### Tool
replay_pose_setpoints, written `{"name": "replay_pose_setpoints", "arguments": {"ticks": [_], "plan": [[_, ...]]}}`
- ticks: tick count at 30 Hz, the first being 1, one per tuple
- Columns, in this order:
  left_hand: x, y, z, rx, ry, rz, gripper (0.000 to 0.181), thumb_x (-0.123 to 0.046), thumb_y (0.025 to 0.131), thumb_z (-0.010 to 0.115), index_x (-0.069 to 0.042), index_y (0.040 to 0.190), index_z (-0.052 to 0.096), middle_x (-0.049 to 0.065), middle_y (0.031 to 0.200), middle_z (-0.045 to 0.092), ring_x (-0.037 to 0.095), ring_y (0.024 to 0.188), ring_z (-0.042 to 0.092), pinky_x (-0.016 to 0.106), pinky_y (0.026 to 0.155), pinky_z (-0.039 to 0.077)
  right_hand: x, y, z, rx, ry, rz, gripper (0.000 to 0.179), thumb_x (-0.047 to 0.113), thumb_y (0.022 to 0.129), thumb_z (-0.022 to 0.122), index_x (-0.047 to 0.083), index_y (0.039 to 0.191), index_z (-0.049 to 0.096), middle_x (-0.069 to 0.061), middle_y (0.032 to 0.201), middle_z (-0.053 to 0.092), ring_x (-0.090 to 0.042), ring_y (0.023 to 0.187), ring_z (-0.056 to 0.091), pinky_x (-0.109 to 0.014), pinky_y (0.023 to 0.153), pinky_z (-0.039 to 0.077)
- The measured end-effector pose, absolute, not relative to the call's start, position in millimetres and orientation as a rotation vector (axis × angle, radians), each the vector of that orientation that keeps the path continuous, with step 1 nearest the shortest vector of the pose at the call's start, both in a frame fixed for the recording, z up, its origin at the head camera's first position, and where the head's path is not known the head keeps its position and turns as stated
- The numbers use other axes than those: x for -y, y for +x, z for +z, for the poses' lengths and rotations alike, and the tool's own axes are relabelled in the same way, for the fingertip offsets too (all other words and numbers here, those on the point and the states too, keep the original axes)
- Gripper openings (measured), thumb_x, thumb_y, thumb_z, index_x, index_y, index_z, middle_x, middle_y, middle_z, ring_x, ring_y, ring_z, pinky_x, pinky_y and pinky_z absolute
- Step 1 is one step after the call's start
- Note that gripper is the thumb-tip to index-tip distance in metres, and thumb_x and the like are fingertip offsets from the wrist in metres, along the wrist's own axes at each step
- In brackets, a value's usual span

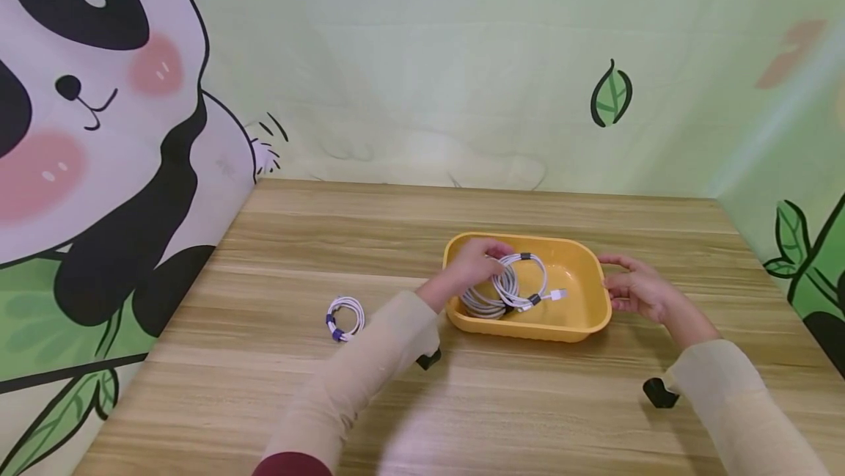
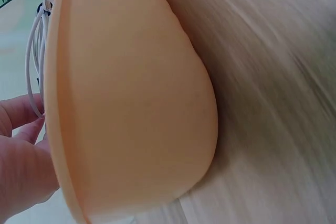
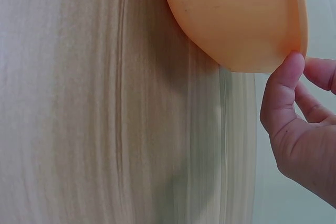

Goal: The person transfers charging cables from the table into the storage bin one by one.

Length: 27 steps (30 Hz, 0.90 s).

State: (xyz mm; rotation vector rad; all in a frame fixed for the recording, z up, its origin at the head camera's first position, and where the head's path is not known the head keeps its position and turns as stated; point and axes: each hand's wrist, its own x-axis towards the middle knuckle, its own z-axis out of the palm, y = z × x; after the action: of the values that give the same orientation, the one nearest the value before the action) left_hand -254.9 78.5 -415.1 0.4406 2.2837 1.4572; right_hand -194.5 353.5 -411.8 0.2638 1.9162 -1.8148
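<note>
In the head view, a yellow plastic basin (image 1: 577,300) stands on the table. My left hand (image 1: 474,265) reaches over its left rim, and its fingers pinch a coiled white cable (image 1: 543,271) with black ties and a USB plug. Below that coil, a greyer coiled cable (image 1: 480,307) lies in the basin's left part. My right hand (image 1: 643,291) is at the basin's right end; in the right wrist view its thumb (image 3: 290,74) and a finger pinch the rim. The left wrist view shows the basin's outer wall hiding part of the left hand (image 2: 26,166).
Left of the basin, a coiled white cable with blue ties (image 1: 345,319) lies on the wooden table (image 1: 317,241). Black pieces stick out near both sleeves (image 1: 716,373). A printed panda wall cloth (image 1: 429,94) stands behind the table.
</note>
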Motion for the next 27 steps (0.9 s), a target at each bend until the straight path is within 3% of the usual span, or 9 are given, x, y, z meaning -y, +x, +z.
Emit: {"name": "replay_pose_setpoints", "arguments": {"ticks": [11,18,27], "plan": [[-94.7,-247.9,-420.4,-2.250,0.472,1.483,0.030,0.004,0.079,0.055,-0.003,0.108,0.059,0.010,0.099,0.060,0.010,0.070,0.051,0.027,0.064,0.051,-354.7,-194.5,-413.6,-1.929,0.268,-1.807,0.062,0.004,0.086,0.048,0.006,0.137,0.012,0.002,0.071,0.057,-0.008,0.061,0.055,-0.022,0.058,0.052],[-103.7,-244.6,-426.5,-2.245,0.458,1.488,0.029,0.004,0.080,0.054,-0.003,0.107,0.059,0.007,0.096,0.059,0.010,0.070,0.049,0.017,0.057,0.044,-354.8,-194.9,-414.0,-1.933,0.269,-1.805,0.062,0.004,0.086,0.048,0.006,0.136,0.013,0.002,0.072,0.057,-0.008,0.061,0.054,-0.022,0.058,0.051],[-113.8,-245.0,-435.8,-2.247,0.425,1.480,0.029,0.005,0.079,0.056,-0.004,0.106,0.060,0.006,0.092,0.059,0.009,0.067,0.049,0.017,0.055,0.044,-354.4,-196.4,-414.1,-1.935,0.293,-1.801,0.060,0.003,0.086,0.045,0.007,0.136,0.013,0.002,0.073,0.056,-0.008,0.061,0.054,-0.022,0.059,0.051]]}}
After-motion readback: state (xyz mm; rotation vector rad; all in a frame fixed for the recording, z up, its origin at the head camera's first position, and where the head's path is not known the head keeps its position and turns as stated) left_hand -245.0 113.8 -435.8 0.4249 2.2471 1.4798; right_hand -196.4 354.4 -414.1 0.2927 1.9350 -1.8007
